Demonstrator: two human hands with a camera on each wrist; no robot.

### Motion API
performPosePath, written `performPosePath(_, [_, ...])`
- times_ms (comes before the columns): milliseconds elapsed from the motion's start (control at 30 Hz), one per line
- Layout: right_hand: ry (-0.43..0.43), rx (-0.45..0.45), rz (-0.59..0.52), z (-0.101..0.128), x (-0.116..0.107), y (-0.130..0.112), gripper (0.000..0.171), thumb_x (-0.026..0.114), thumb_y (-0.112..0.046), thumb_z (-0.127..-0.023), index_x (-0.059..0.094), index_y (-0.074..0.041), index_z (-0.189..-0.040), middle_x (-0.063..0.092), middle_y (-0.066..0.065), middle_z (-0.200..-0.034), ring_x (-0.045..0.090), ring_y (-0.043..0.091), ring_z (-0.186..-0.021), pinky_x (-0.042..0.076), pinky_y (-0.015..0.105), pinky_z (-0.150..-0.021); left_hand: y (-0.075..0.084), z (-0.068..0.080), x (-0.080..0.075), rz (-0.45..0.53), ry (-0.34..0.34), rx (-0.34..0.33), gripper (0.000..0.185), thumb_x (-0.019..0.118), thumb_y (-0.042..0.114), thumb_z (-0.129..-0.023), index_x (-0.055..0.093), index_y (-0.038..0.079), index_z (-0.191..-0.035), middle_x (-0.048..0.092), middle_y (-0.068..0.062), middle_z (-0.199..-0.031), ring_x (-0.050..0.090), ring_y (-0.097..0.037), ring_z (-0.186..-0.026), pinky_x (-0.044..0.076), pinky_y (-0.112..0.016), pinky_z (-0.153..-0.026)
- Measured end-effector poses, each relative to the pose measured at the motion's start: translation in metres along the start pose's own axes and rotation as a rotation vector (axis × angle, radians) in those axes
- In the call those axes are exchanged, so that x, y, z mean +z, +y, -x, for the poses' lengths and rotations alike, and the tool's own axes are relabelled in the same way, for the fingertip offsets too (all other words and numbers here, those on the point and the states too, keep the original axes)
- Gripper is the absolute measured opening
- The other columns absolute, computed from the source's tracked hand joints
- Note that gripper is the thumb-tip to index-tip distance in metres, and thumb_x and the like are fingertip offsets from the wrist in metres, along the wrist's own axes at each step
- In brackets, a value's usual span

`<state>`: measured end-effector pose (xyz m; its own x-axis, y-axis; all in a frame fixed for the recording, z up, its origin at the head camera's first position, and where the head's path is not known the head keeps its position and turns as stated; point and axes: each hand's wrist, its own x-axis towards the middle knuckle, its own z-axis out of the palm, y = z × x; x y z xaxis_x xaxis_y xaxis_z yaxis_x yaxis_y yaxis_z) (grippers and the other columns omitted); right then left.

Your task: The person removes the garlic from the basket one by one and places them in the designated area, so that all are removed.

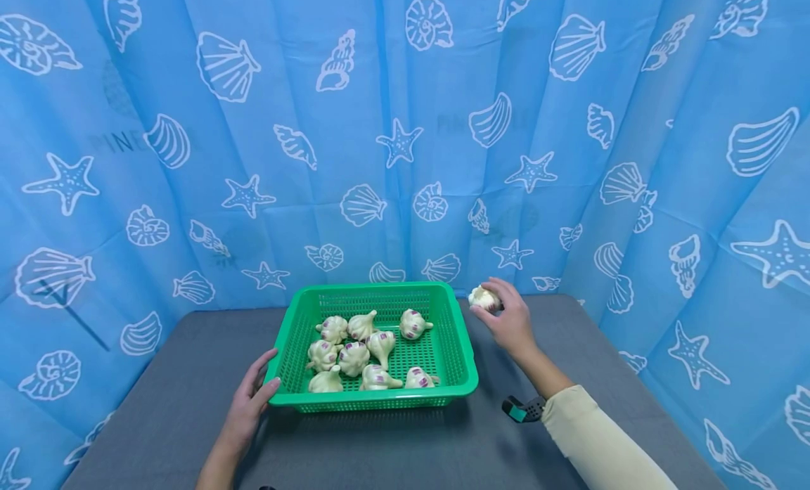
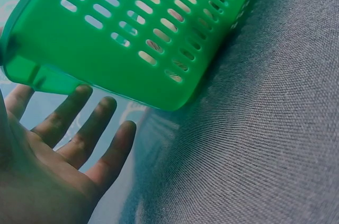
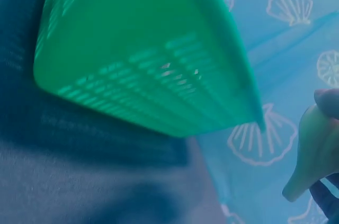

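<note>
Left hand (image 1: 249, 398) fingers relaxed, touching green basket (image 1: 465, 356) corner, right hand (image 1: 509, 321) pinching garlic bulb (image 1: 484, 298) beside basket

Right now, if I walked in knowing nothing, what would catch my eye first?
Probably the bright green basket in the middle of the grey table, with nine pale garlic bulbs lying in it. The right hand holds one more garlic bulb just beyond the basket's far right corner, while the left hand touches its near left corner. Behind it all hangs a blue curtain printed with white shells and starfish.
</note>
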<state>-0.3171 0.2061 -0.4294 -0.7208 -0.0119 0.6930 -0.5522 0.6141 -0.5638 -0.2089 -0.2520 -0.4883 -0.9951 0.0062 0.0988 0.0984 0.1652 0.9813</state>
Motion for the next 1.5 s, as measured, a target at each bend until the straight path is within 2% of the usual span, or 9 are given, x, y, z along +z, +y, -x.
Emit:
performPosePath(200, [-0.066, 0.085, 0.072, 0.006, 0.002, 0.014, 0.046, 0.082, -0.007, -0.078, 0.064, 0.004, -0.118, 0.053, 0.026, -0.13, 0.047, 0.043, -0.121, 0.038, 0.058, -0.094, 0.001, 0.0, -0.001, 0.003, 0.0, 0.005, 0.054, 0.045, 0.026, -0.105, 0.023, 0.014, -0.153, 0.027, -0.027, -0.152, 0.05, -0.002, -0.112, 0.048, -0.035, -0.084])
performPosePath(300, [-0.103, 0.127, 0.121, 0.009, 0.006, 0.025, 0.047, 0.083, -0.011, -0.078, 0.064, 0.003, -0.119, 0.054, 0.025, -0.13, 0.048, 0.042, -0.12, 0.038, 0.057, -0.094, 0.0, 0.0, -0.002, 0.011, -0.002, 0.015, 0.055, 0.045, 0.025, -0.105, 0.023, 0.013, -0.154, 0.028, -0.028, -0.151, 0.051, 0.006, -0.105, 0.048, -0.031, -0.081])
performPosePath(633, [-0.186, 0.249, 0.199, 0.011, 0.019, 0.053, 0.045, 0.08, -0.014, -0.081, 0.063, 0.002, -0.12, 0.055, 0.023, -0.127, 0.049, 0.039, -0.118, 0.038, 0.053, -0.095, -0.001, -0.001, -0.002, -0.012, 0.003, 0.023, 0.054, 0.044, 0.026, -0.105, 0.023, 0.014, -0.154, 0.022, -0.027, -0.154, 0.045, 0.006, -0.11, 0.045, -0.039, -0.085])
performPosePath(900, [-0.261, 0.316, 0.291, 0.011, 0.023, 0.064, 0.046, 0.078, -0.018, -0.083, 0.062, 0.0, -0.123, 0.054, 0.021, -0.129, 0.049, 0.04, -0.119, 0.038, 0.055, -0.094, 0.0, -0.001, 0.0, -0.01, 0.006, 0.001, 0.054, 0.045, 0.027, -0.105, 0.024, 0.016, -0.153, 0.026, -0.027, -0.152, 0.048, 0.001, -0.109, 0.045, -0.043, -0.086])
performPosePath(1000, [-0.288, 0.338, 0.318, 0.011, 0.026, 0.066, 0.046, 0.077, -0.02, -0.084, 0.062, -0.002, -0.123, 0.053, 0.021, -0.13, 0.05, 0.04, -0.117, 0.039, 0.055, -0.092, 0.0, 0.0, 0.001, -0.008, 0.003, 0.0, 0.055, 0.045, 0.027, -0.105, 0.024, 0.016, -0.154, 0.025, -0.027, -0.152, 0.047, -0.015, -0.121, 0.044, -0.045, -0.088])
performPosePath(1133, [-0.321, 0.35, 0.346, 0.013, 0.028, 0.068, 0.045, 0.077, -0.021, -0.084, 0.062, -0.004, -0.123, 0.053, 0.02, -0.129, 0.051, 0.039, -0.115, 0.04, 0.055, -0.089, 0.0, 0.0, 0.002, -0.009, 0.006, 0.003, 0.055, 0.045, 0.027, -0.105, 0.023, 0.015, -0.154, 0.024, -0.028, -0.153, 0.036, -0.041, -0.13, 0.043, -0.048, -0.088])
performPosePath(1167, [-0.327, 0.35, 0.351, 0.014, 0.028, 0.069, 0.045, 0.077, -0.021, -0.084, 0.062, -0.004, -0.123, 0.053, 0.02, -0.129, 0.051, 0.039, -0.115, 0.041, 0.055, -0.089, 0.0, 0.0, 0.003, -0.01, 0.007, 0.003, 0.055, 0.045, 0.027, -0.105, 0.023, 0.015, -0.154, 0.024, -0.028, -0.153, 0.035, -0.041, -0.13, 0.044, -0.047, -0.088])
performPosePath(1333, [-0.35, 0.349, 0.355, 0.017, 0.028, 0.071, 0.051, 0.077, -0.02, -0.083, 0.059, -0.002, -0.127, 0.051, 0.022, -0.132, 0.049, 0.041, -0.117, 0.04, 0.055, -0.09, 0.0, 0.001, 0.002, -0.012, 0.006, 0.005, 0.056, 0.045, 0.028, -0.105, 0.022, 0.016, -0.154, 0.024, -0.026, -0.153, 0.039, -0.033, -0.128, 0.045, -0.045, -0.087])
performPosePath(1500, [-0.348, 0.341, 0.312, 0.021, 0.025, 0.072, 0.06, 0.077, -0.02, -0.084, 0.053, 0.0, -0.135, 0.048, 0.025, -0.136, 0.046, 0.043, -0.122, 0.038, 0.057, -0.093, 0.0, 0.001, 0.0, -0.005, 0.004, 0.004, 0.055, 0.044, 0.027, -0.105, 0.022, 0.016, -0.154, 0.024, -0.026, -0.153, 0.048, -0.002, -0.113, 0.045, -0.043, -0.087])
